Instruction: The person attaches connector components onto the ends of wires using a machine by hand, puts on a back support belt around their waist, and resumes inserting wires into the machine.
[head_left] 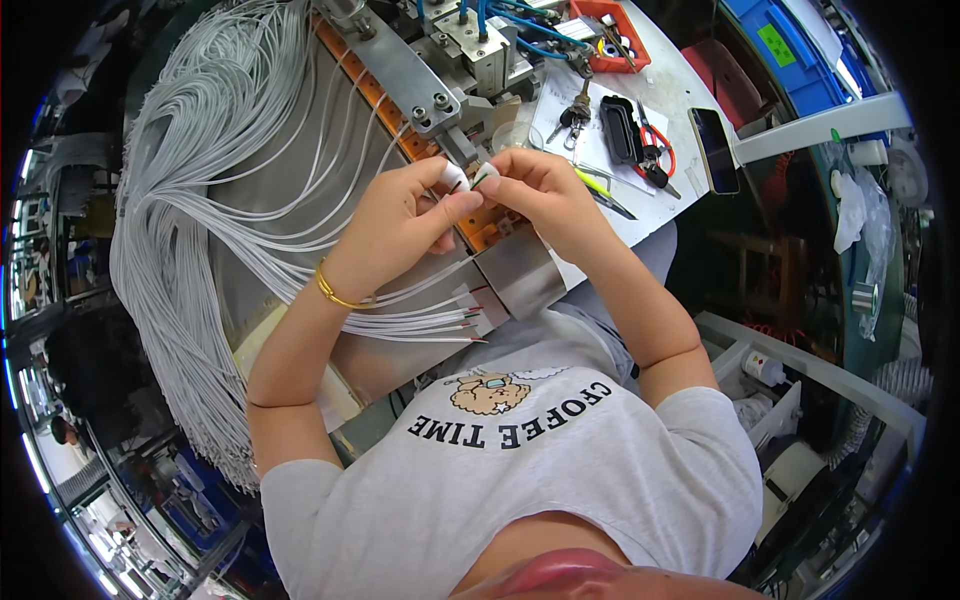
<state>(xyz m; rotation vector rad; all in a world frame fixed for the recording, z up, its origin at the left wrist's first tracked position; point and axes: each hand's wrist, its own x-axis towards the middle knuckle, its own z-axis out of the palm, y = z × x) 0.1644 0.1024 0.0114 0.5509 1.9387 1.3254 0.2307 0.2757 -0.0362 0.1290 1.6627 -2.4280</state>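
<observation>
In front of a metal machine (415, 75), my two hands meet, both wearing white finger covers. My left hand (405, 210) pinches the end of a white cable, mostly hidden by the fingers. Close against it, my right hand (550, 195) has thumb and forefinger closed on a thin green wire (481, 180) at that end. Below them, several white cables (415, 327) lie side by side, their ends split into small coloured wires. An orange rail (370, 90) runs under the machine toward a metal block (522, 268).
A big bundle of white cables (185, 210) hangs over the table's left side. To the right lie keys (575, 115), a black case (620, 130), red-handled scissors (655, 150), a yellow-green pen (603, 192) and a phone (714, 150). A red tray (625, 50) stands farther back.
</observation>
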